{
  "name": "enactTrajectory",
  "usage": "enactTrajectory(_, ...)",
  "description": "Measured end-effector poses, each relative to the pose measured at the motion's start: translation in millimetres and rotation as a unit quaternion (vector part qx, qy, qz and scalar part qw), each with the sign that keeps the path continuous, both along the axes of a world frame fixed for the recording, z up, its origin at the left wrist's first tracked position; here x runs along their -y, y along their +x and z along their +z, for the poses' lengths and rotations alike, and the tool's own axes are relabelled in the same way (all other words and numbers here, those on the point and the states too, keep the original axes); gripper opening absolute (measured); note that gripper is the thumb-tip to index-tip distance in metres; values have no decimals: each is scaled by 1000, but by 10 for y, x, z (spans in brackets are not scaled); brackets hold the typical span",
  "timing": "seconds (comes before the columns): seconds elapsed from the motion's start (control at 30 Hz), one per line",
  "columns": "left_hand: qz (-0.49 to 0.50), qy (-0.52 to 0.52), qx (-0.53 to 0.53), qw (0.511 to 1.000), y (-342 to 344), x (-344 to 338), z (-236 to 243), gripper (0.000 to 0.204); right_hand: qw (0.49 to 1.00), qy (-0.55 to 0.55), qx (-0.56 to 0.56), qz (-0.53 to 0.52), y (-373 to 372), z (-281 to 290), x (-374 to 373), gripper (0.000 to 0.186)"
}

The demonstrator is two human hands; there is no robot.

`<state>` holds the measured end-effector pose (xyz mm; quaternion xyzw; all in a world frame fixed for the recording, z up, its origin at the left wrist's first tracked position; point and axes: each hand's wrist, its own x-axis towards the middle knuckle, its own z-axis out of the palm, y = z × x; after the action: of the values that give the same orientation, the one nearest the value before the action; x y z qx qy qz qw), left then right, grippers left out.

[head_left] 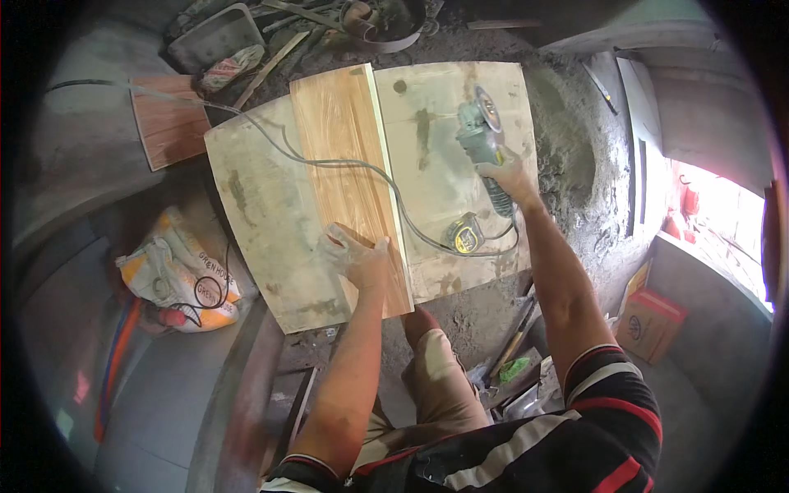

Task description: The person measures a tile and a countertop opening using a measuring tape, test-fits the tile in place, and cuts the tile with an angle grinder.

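A long plank-shaped tile with a wood-grain face [345, 123] lies lengthwise across a large pale board [255, 222]. On the tile's near part rests my left hand [359, 258], its fingers spread and pressing on the surface near the left edge. My right hand [509, 174] is wrapped around the body of a green angle grinder [477, 138], whose disc [488, 108] points away from me. The grinder is over the board's right side, apart from the tile. Its grey power cord [386, 177] loops across tile and board. A yellow-and-black tape measure [466, 235] sits on the board below the grinder.
Another wood-grain tile [171, 123] leans at the far left. A grey basin [215, 39] and a round pan [382, 33] stand beyond the board. Printed sacks [177, 271] lie left; a cardboard box [649, 325] stands right. Rough cement [563, 140] borders the board.
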<state>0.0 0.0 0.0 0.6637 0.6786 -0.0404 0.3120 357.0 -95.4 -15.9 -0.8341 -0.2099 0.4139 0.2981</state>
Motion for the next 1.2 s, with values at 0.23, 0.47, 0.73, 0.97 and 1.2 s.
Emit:
enactTrajectory(0.23, 3, 40, -60, 997, 52, -28, 26, 126, 999, -4, 4, 32, -134, -14, -150, 68)
enactTrajectory(0.47, 109, -45, -47, 992, 108, -327, 113, 119, 995, 88, 54, 1, -40, -100, -51, 73)
enactTrajectory(0.73, 93, -7, -22, 995, -3, -327, -10, 90, 967, 103, 225, -53, -232, -88, 100, 59)
enactTrajectory(0.97, 57, 25, 74, 995, -592, -498, -320, 62, 1000, 2, 20, 24, -2326, 509, 246, 41)
enactTrajectory(1.2, 112, -64, 102, 986, -591, -663, -237, 68, 982, -114, 132, -71, -3386, 242, 110, 61)
